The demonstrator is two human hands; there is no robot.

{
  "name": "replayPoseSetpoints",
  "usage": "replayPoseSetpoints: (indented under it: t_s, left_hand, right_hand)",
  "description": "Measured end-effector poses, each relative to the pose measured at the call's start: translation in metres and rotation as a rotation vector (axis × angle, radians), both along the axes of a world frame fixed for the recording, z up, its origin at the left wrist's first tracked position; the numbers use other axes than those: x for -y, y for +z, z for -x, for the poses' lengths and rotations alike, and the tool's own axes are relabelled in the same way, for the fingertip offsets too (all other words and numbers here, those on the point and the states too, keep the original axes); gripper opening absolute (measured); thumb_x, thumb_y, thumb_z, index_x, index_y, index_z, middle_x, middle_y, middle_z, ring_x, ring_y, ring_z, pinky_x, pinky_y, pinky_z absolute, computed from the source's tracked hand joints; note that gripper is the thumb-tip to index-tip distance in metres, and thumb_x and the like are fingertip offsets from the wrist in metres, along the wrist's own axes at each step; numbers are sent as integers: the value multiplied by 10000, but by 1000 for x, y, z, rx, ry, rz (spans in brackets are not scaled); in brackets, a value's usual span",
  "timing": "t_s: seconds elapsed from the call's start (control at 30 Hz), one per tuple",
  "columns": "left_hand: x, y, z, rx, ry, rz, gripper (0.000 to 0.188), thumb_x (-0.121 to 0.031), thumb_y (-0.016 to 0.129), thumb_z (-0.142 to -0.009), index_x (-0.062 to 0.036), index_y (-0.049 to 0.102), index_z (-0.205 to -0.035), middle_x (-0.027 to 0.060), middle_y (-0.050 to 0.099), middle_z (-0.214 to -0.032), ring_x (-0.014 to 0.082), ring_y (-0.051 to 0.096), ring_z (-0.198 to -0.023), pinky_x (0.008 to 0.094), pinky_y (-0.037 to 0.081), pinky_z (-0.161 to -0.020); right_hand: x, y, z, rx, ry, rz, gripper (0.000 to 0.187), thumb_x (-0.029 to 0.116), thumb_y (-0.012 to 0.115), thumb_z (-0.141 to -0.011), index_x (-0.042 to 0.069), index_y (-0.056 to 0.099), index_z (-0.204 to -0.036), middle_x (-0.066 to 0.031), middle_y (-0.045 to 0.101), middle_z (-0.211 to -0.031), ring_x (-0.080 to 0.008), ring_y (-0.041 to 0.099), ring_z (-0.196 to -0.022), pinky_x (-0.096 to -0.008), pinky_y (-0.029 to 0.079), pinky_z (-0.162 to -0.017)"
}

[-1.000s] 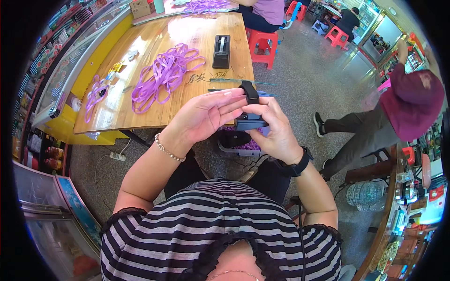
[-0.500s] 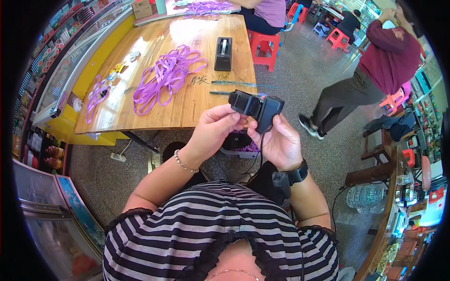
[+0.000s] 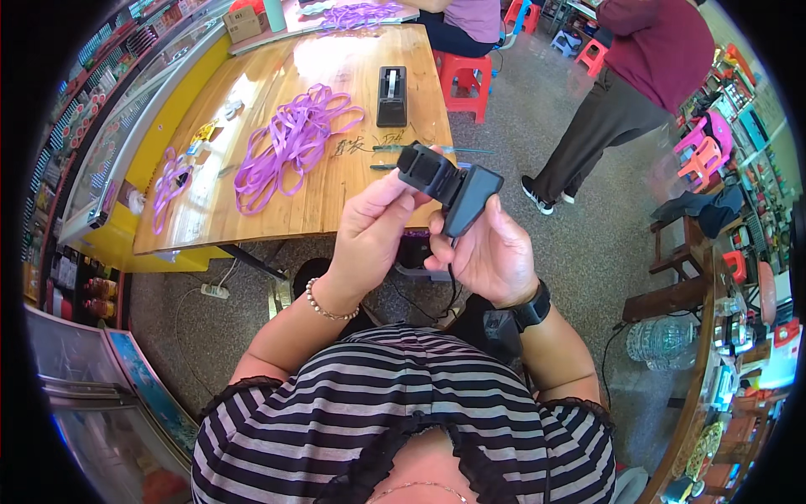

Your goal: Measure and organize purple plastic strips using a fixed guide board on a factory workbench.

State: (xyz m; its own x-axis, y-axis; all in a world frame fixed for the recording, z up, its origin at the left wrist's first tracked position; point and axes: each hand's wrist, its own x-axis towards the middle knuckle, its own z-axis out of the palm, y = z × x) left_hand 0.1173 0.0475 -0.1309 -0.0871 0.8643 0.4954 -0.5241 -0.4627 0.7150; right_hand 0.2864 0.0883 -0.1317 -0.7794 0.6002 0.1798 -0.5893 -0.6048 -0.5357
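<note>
A black device (image 3: pixel 468 196) sits between left fingers (image 3: pixel 391 220) and right fingers (image 3: pixel 505 223).

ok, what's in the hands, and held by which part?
One black device: the left hand has it by its loop-like end, the right hand by the lower part of its wedge-shaped box.

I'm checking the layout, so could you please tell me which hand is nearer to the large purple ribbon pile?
Left. The left hand is right of and below the large purple ribbon pile in the picture; the right hand is farther right and lower.
</note>
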Motion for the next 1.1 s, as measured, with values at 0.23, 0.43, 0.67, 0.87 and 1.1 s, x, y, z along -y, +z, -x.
replayPoseSetpoints:
  t_s: [0.23, 0.43, 0.67, 0.87, 1.1]
  left_hand:
    - [4, 25, 13, 230, -292, 136, 456, 37, 436, -967, 66, 438, -1422, 195, 384, -1532, 273, 369, -1429, 414, 301, -1180]
    - [-4, 16, 4, 207, -92, 70, 488, 24, 427, -982, 63, 374, -1465, 147, 350, -1562, 220, 392, -1402, 369, 310, -1158]
    - [0, 13, -10, -420, 175, -105, 473, -38, 425, -1016, 56, 361, -1476, 99, 427, -1488, 146, 448, -1310, 296, 325, -1110]
    - [-9, 20, 8, 27, -265, 272, 431, -73, 459, -971, 92, 480, -1369, 141, 566, -1339, 213, 541, -1219, 341, 392, -1061]
    - [-19, 15, -5, 301, -290, 187, 499, -44, 450, -920, 122, 441, -1391, 196, 461, -1472, 286, 473, -1335, 394, 334, -1137]
  right_hand:
    - [-4, -16, 6, -10, 80, -6, 665, 529, 487, -985, 24, 407, -1409, -186, 555, -1198, -288, 614, -887, -484, 553, -849]
    - [-1, 0, 7, 348, -435, -447, 663, 303, 616, -965, 24, 308, -1482, -157, 445, -1412, -280, 487, -1278, -472, 414, -1053]
    - [2, 46, 3, 972, -1141, -1631, 591, 46, 748, -788, -18, 483, -1312, -152, 631, -1136, -294, 571, -1183, -415, 400, -1068]
    - [-7, 22, 14, 687, -826, -1076, 480, -71, 684, -813, -15, 468, -1239, -119, 623, -1174, -160, 587, -1146, -297, 454, -989]
    - [9, 30, 19, 674, -730, -901, 444, -89, 654, -820, 0, 463, -1212, -68, 614, -1083, -115, 600, -1022, -257, 471, -914]
